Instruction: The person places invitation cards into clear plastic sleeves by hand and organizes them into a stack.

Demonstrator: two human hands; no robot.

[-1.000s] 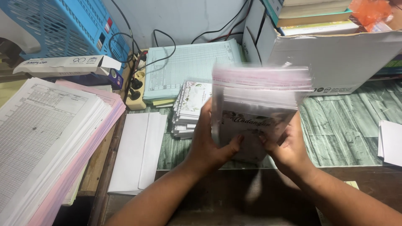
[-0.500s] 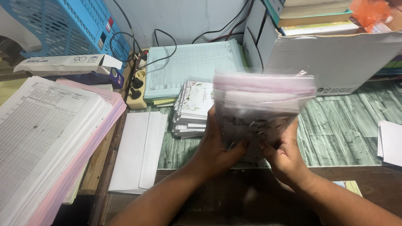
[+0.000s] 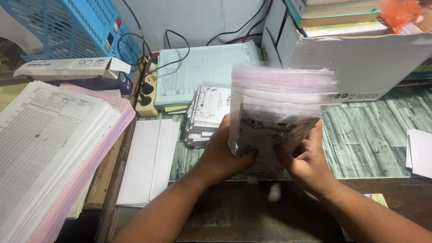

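Note:
I hold a bundle of clear plastic sleeves (image 3: pixel 281 96) upright above the desk, with a floral printed card showing inside the lower part. My left hand (image 3: pixel 225 153) grips its lower left edge, thumb across the front. My right hand (image 3: pixel 303 157) grips the lower right side, fingers on the plastic. The top of the bundle is blurred and has pink strips. Just behind my left hand lies a stack of floral cards (image 3: pixel 204 114).
White envelopes (image 3: pixel 148 159) lie left of my arms. A tall stack of printed white and pink sheets (image 3: pixel 54 148) fills the left side. A green ledger pad (image 3: pixel 202 72), a power strip (image 3: pixel 146 92), a blue basket (image 3: pixel 67 27) and a grey box (image 3: pixel 360 63) stand behind.
The sleeve bundle has been shifted slightly up and to the right in my hands. My fingers have moved along its lower edge; both hands keep their grip.

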